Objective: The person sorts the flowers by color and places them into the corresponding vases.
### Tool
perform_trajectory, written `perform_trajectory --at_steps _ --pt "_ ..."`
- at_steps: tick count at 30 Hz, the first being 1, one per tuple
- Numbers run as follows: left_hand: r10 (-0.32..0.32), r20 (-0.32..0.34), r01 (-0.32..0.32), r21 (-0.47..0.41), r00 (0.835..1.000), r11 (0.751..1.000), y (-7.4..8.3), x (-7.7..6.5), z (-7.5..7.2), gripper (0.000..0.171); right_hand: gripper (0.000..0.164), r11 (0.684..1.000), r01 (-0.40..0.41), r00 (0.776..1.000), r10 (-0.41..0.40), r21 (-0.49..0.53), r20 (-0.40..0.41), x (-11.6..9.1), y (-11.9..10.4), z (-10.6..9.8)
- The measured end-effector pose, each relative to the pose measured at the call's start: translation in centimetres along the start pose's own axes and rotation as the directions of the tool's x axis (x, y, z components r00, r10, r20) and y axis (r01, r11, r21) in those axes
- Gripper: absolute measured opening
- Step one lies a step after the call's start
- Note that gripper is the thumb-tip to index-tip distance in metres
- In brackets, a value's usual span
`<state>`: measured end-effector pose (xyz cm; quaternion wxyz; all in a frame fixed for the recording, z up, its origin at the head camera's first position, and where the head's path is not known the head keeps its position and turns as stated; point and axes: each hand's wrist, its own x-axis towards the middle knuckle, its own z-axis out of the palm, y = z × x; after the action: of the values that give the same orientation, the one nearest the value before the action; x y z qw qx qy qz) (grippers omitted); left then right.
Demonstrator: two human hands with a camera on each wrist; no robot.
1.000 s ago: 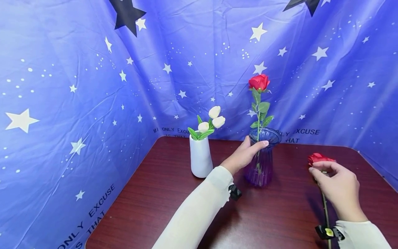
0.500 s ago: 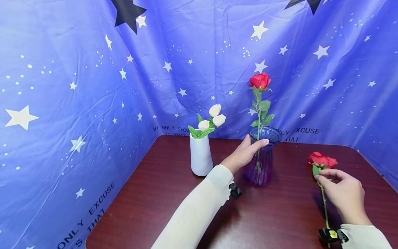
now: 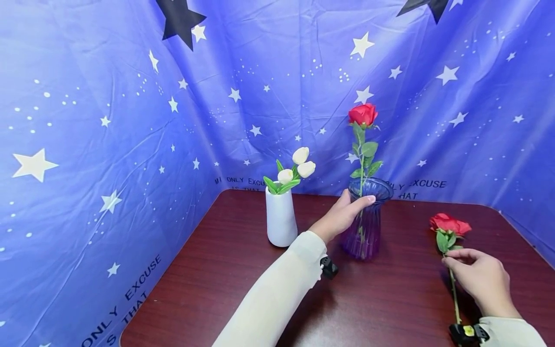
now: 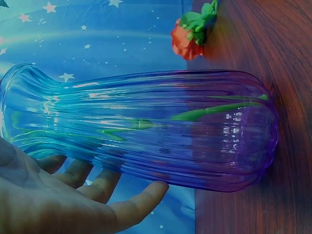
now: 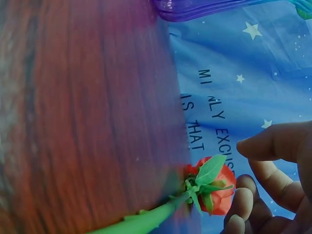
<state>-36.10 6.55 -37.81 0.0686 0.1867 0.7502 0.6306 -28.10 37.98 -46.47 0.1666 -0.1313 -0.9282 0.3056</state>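
Note:
My left hand [image 3: 340,214] grips a ribbed blue-to-purple glass vase [image 3: 362,236] at its neck, the thumb across the front. In the left wrist view the fingers [image 4: 141,200] lie along the vase's side. One red rose [image 3: 363,114] stands upright in it, its green stem showing through the glass. A second red rose [image 3: 450,224] lies on the table at the right. My right hand [image 3: 481,279] hovers over its stem, just below the leaves. In the right wrist view a gap shows between thumb and fingers, with the stem [image 5: 146,219] apart from them.
A white vase [image 3: 281,219] with several white tulips [image 3: 300,163] stands left of the glass vase. The dark red wooden table [image 3: 208,289] backs onto a blue star-patterned cloth [image 3: 269,111]. Each wrist wears a black strap.
My right hand has moved from the second rose's bloom down along its stem, towards me, uncovering the bloom and leaves. The left hand and the glass vase have stayed in place.

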Motion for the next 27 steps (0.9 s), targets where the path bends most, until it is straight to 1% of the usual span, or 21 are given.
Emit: perform_trajectory --at_steps 4,8,10,16,23,27 --pt "-0.039 -0.023 0.039 0.027 0.999 0.999 -0.1 -0.1 0.1 0.097 0.032 1.0 0.012 1.0 -0.012 -0.009 0.01 0.0 0.5 0.2" --pt "-0.044 -0.038 0.046 0.039 0.998 0.998 0.0 -0.1 0.3 0.101 0.032 1.0 0.012 1.0 -0.011 -0.019 0.028 0.1 0.8 0.2" --pt "-0.039 -0.043 0.04 0.04 0.998 0.998 0.0 -0.1 0.3 0.1 0.034 1.0 0.004 0.999 -0.003 -0.023 0.041 0.1 0.9 0.2" --pt "-0.047 -0.042 0.048 0.036 0.998 0.998 0.1 -0.2 0.2 0.101 0.036 0.999 -0.001 0.995 0.005 -0.046 0.095 -0.1 1.0 -0.1" --pt "-0.024 -0.032 0.025 0.034 0.999 0.999 0.2 -0.2 0.2 0.093 0.038 0.996 0.001 0.989 0.012 -0.085 0.15 0.0 1.2 -0.3" --pt "-0.027 -0.032 0.028 0.037 0.999 0.999 0.1 -0.1 0.2 0.095 0.038 0.995 -0.003 0.983 0.021 -0.1 0.18 0.1 1.4 -0.2"
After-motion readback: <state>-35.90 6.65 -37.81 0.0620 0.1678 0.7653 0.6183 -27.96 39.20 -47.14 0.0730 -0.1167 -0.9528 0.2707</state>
